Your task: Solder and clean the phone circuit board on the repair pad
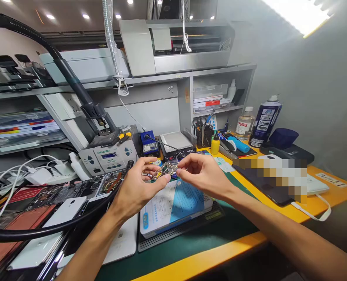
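Note:
My left hand point(142, 185) grips a small circuit board point(165, 169), thumb along its near edge and fingers behind it. At the board's right end is my right hand point(201, 174), with thumb and index finger pinched together; whether they hold the board's edge or a tiny part is too small to tell. Both hands are raised above a white and blue box point(173, 208). That box lies on a dark perforated mat point(158, 242) on the green work surface point(238, 242).
Left stand a rework station point(110, 156), a black hose point(82, 222) and several phone parts. Behind are a blue soldering unit point(149, 145) and a flat heating plate point(176, 142). A yellow bottle point(215, 144), a spray can point(265, 123) and a dark phone point(264, 183) are on the right.

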A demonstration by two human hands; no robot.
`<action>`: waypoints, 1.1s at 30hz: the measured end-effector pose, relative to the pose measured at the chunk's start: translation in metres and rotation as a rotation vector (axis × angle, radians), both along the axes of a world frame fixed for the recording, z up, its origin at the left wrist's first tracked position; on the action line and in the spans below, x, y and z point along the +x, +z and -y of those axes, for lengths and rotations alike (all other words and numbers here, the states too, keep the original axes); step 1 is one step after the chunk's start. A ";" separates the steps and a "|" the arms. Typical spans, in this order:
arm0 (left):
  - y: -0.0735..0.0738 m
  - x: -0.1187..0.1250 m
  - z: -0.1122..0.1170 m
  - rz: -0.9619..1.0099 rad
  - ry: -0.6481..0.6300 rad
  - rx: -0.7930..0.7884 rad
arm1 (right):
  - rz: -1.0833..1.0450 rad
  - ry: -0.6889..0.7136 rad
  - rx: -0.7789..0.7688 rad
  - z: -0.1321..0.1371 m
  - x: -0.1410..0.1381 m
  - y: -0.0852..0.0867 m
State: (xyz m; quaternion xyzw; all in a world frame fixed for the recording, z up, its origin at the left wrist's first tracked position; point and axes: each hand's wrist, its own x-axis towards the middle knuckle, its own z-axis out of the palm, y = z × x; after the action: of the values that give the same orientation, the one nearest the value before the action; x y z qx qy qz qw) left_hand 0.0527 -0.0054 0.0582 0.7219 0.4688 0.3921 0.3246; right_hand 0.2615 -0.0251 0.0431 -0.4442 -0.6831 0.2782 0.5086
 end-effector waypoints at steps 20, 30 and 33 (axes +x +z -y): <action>0.002 -0.002 -0.001 0.004 0.014 -0.018 | 0.028 -0.016 0.027 0.001 -0.003 -0.001; 0.002 -0.004 -0.003 0.039 -0.024 -0.070 | 0.047 -0.029 0.055 0.003 -0.003 0.003; 0.001 -0.004 -0.003 0.057 -0.034 -0.082 | 0.051 -0.035 0.066 0.005 -0.003 0.005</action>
State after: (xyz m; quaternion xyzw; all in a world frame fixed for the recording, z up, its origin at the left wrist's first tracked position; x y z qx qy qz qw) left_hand 0.0483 -0.0027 0.0596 0.7043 0.4629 0.3872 0.3738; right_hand 0.2583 -0.0302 0.0478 -0.4461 -0.6968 0.2350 0.5102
